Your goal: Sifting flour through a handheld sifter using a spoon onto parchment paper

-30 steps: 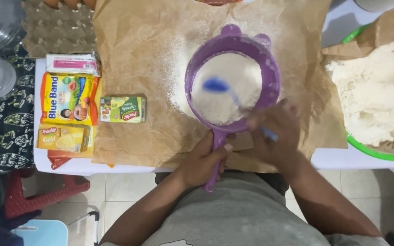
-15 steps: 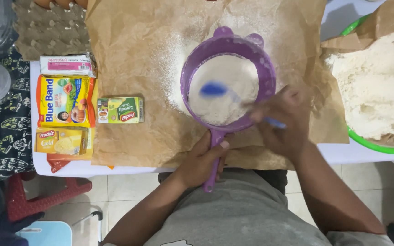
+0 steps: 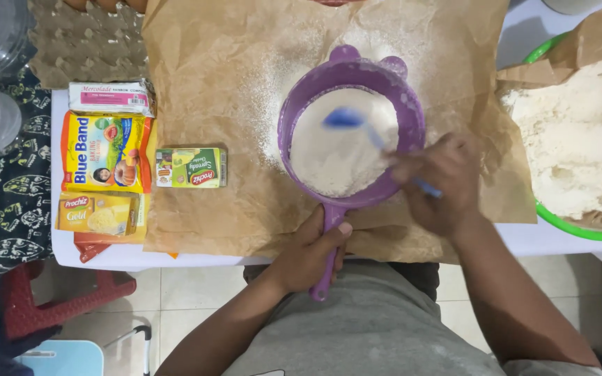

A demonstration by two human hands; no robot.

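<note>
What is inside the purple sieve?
The sieve holds white flour and the blue spoon from the right hand. The mesh beneath is covered.

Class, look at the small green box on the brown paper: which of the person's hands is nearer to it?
Left. The left hand grips the purple sieve handle, below-right of the green box; the right hand is farther right, beyond the sieve.

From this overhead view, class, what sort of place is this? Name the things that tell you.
Probably a home baking table. A purple sieve of flour sits over brown paper, a green bowl holds more flour, and packets of baking ingredients lie beside an egg tray.
</note>
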